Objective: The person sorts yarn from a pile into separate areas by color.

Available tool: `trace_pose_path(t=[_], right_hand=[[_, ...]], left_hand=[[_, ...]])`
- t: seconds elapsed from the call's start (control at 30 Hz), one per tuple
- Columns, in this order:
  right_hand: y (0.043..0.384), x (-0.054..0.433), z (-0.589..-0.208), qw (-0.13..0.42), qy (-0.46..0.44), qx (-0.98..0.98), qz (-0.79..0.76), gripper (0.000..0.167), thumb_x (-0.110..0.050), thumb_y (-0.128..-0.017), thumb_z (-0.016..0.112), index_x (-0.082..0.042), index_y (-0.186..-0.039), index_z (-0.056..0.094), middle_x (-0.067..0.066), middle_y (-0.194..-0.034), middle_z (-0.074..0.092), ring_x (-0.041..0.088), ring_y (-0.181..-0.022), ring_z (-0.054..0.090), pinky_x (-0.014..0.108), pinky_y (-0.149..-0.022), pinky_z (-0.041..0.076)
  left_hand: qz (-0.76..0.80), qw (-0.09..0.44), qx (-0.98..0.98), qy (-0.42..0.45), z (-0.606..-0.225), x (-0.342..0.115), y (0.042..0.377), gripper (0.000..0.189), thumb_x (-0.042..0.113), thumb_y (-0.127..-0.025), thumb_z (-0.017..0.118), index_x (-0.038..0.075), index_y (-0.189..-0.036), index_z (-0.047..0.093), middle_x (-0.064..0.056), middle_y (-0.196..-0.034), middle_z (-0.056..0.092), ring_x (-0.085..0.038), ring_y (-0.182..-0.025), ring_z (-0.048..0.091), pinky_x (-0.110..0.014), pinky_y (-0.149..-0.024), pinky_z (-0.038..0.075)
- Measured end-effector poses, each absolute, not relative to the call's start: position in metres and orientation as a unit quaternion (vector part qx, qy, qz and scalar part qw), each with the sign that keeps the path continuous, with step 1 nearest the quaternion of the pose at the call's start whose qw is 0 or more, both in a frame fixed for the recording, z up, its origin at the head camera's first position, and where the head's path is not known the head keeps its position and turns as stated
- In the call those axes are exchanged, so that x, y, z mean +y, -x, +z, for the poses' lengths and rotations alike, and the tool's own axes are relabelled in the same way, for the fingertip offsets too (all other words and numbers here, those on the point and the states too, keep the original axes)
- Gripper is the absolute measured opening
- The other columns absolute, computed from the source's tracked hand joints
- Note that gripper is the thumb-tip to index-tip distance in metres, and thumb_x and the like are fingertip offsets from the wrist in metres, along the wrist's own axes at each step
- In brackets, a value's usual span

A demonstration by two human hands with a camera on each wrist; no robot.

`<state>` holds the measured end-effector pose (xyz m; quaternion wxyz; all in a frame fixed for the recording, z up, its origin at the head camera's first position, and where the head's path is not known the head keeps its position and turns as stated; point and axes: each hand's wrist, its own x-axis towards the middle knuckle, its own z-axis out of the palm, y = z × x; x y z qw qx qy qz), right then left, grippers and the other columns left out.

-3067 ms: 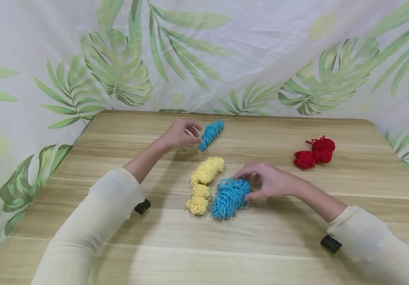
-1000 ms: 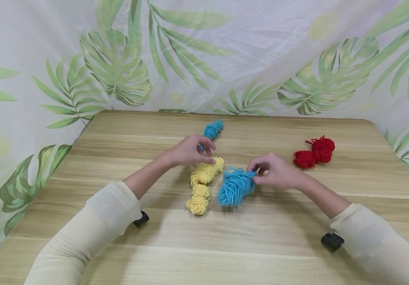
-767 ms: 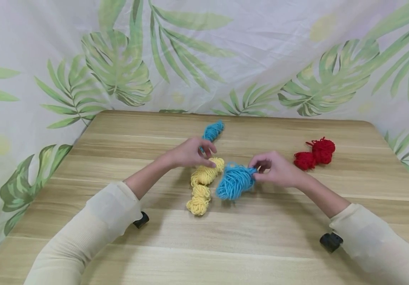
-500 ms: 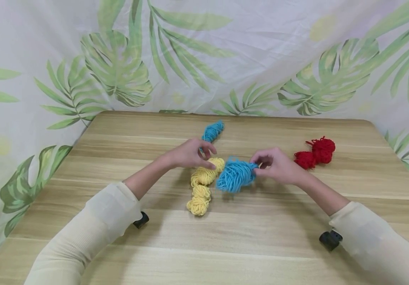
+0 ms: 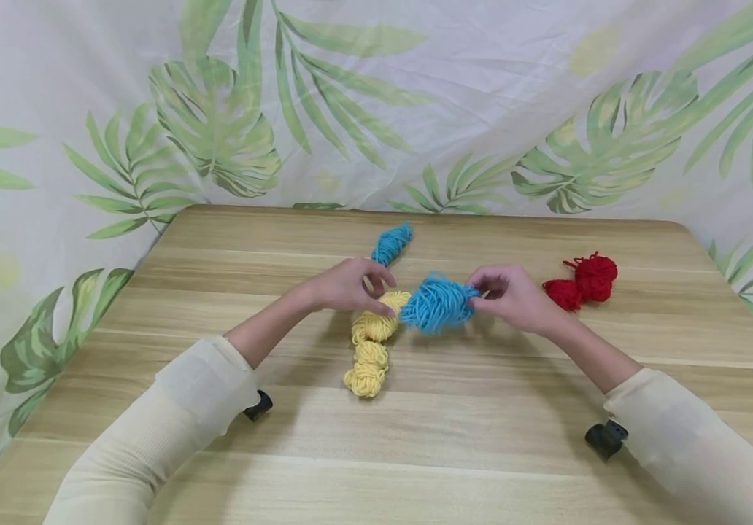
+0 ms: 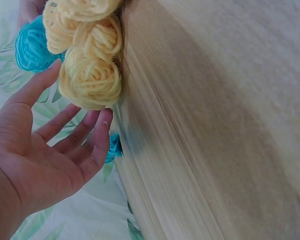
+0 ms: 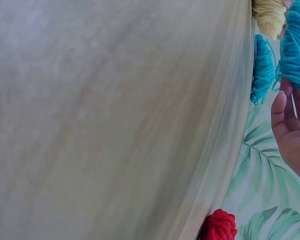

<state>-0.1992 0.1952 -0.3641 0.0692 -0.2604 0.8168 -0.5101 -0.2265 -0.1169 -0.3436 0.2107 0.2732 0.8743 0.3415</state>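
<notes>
Leaf-print cloth (image 5: 455,87): hangs along the table's 12 o'clock side. Wood-grain table (image 5: 521,452): every skein within its edges.

Left sleeve (image 5: 166,423) at the table's 8 o'clock, right sleeve (image 5: 685,437) at 4; both cream.

Left hand (image 5: 349,286): fingers loosely bent and parted, thumb apart from them, nothing gripped that I can see. Right hand (image 5: 511,295): at 3 o'clock from the left; thumb and fingertips drawn together in a pinch.

Yellow skein (image 5: 374,329): two bundles, lying on the table; the left hand's thumb and fingers stand about the far one, near bundle at its 6 to 7. From here I cannot tell whether the fingers touch.

Large blue skein (image 5: 438,304): pinched at its 3 o'clock end by the right hand, held clear of the table, just beside the yellow.

Red skein (image 5: 585,283): two lobes, at 3 o'clock from the large blue, beyond the right hand.

Small blue skein (image 5: 392,243): between 10 and 11 from the large blue, near end hidden by the left hand.

Black devices (image 5: 258,406): one under each cuff.
</notes>
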Motion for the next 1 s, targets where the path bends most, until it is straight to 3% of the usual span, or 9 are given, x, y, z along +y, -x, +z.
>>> trace_pose_path(t=[0.47,0.73,1.0], right_hand=[[0.205,0.195,-0.365,0.049,0.202,0.833,-0.513,0.011,0.008,-0.093,0.070,0.010,-0.104,0.070,0.019,-0.099,0.071,0.016,-0.085,0.066,0.020,-0.073,0.056],[0.209,0.194,-0.367,0.037,0.192,0.833,-0.518,0.011,0.006,-0.093,0.070,0.010,-0.104,0.070,0.018,-0.096,0.070,0.015,-0.081,0.065,0.022,-0.066,0.054],[0.211,0.190,-0.364,0.028,0.164,0.842,-0.513,0.012,0.003,-0.094,0.070,0.010,-0.104,0.070,0.016,-0.092,0.070,0.016,-0.079,0.064,0.024,-0.062,0.054]], left_hand=[[0.355,0.228,0.868,-0.262,-0.344,-0.118,0.224,0.051,0.015,-0.084,0.088,-0.003,-0.126,0.067,-0.014,-0.106,0.067,-0.022,-0.088,0.064,-0.028,-0.067,0.054],[0.324,0.228,0.877,-0.273,-0.344,-0.117,0.224,0.053,0.020,-0.084,0.088,-0.001,-0.128,0.067,-0.014,-0.111,0.068,-0.027,-0.101,0.065,-0.031,-0.081,0.053],[0.322,0.238,0.879,-0.259,-0.343,-0.115,0.222,0.053,0.020,-0.084,0.088,0.000,-0.128,0.067,-0.014,-0.114,0.066,-0.028,-0.107,0.061,-0.030,-0.078,0.051]])
